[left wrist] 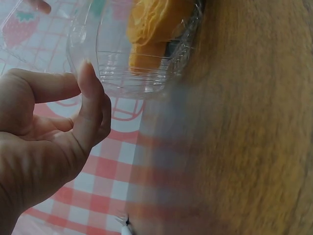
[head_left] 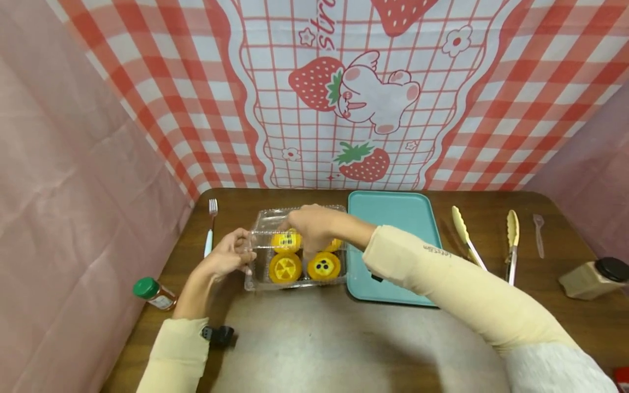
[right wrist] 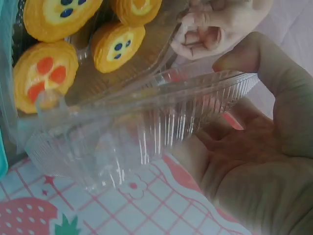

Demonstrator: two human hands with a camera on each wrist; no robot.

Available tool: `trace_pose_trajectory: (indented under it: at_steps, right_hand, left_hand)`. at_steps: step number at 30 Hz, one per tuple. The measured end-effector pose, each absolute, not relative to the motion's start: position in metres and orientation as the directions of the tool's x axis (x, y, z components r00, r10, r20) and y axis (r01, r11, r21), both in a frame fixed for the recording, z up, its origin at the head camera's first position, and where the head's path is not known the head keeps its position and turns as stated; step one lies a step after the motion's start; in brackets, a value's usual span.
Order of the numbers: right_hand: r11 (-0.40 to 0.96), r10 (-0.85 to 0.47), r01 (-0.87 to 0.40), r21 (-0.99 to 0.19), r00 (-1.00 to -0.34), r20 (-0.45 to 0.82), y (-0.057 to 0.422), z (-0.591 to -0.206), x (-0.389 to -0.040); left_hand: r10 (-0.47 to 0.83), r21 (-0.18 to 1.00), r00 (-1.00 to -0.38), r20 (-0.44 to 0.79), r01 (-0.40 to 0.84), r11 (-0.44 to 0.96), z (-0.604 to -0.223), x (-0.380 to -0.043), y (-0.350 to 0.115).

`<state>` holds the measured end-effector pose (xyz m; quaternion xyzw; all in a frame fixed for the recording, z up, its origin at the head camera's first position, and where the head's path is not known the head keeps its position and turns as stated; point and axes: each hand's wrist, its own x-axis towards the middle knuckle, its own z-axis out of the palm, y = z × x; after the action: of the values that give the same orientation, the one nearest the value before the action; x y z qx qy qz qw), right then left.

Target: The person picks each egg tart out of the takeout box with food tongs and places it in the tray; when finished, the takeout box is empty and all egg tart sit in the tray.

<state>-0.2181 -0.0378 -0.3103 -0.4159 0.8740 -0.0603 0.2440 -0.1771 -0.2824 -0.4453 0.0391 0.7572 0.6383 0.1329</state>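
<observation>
A clear plastic clamshell box [head_left: 297,284] holds several round yellow egg tarts [head_left: 285,268], and its clear lid [right wrist: 161,117] is tilted up at the back. My left hand [head_left: 227,255] is at the left side of the box; in the left wrist view its thumb and fingertips pinch the lid's clear edge [left wrist: 80,46]. Over the box, my right hand [head_left: 316,226] grips the lid, the thumb on one side and the fingers on the other. Dark-dotted fruit tops one tart [right wrist: 118,47], red pieces another tart [right wrist: 44,76].
Right of the box lies a teal tray [head_left: 393,213], partly under my right forearm. Farther right are tongs [head_left: 512,240], a clear plastic fork [head_left: 539,234] and a black-lidded jar [head_left: 592,278]. To the left are a fork [head_left: 210,234] and a green-capped spice bottle [head_left: 156,293].
</observation>
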Motion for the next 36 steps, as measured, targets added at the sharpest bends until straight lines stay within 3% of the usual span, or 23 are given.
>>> trace_pose_trajectory:
  at_steps: [7,10,16,19,24,28,32,36]
  right_hand:
    - [0.680,-0.722,-0.689,-0.252,-0.568,-0.394,-0.043,-0.294,-0.228]
    - [0.703,-0.709,-0.639,-0.313,-0.589,-0.389,-0.041,-0.288,-0.234]
    - [0.624,-0.768,-0.647,-0.438,-0.611,-0.193,-0.032,-0.273,-0.251]
    - [0.614,-0.743,-0.654,-0.441,-0.668,-0.044,-0.027,-0.268,-0.262]
    - [0.677,-0.644,-0.650,-0.344,-0.750,0.151,-0.020,-0.276,-0.280]
    - [0.723,-0.598,-0.645,-0.248,-0.764,0.243,-0.017,-0.288,-0.293]
    - [0.753,-0.595,-0.640,-0.154,-0.761,0.258,-0.016,-0.299,-0.310]
    - [0.765,-0.598,-0.630,-0.138,-0.773,0.211,-0.017,-0.306,-0.327]
  left_hand:
    - [0.235,0.977,-0.957,-0.171,-0.134,0.169,-0.448,-0.179,-0.284]
    - [0.229,0.976,-0.957,-0.176,-0.140,0.165,-0.448,-0.180,-0.283]
    - [0.221,0.974,-0.958,-0.185,-0.149,0.169,-0.445,-0.178,-0.282]
    - [0.217,0.973,-0.958,-0.190,-0.154,0.170,-0.446,-0.178,-0.283]
    - [0.207,0.972,-0.957,-0.201,-0.169,0.160,-0.447,-0.175,-0.283]
    - [0.199,0.970,-0.957,-0.212,-0.182,0.159,-0.446,-0.174,-0.283]
    - [0.190,0.970,-0.958,-0.214,-0.186,0.156,-0.445,-0.175,-0.283]
    - [0.190,0.971,-0.959,-0.212,-0.184,0.155,-0.443,-0.175,-0.283]
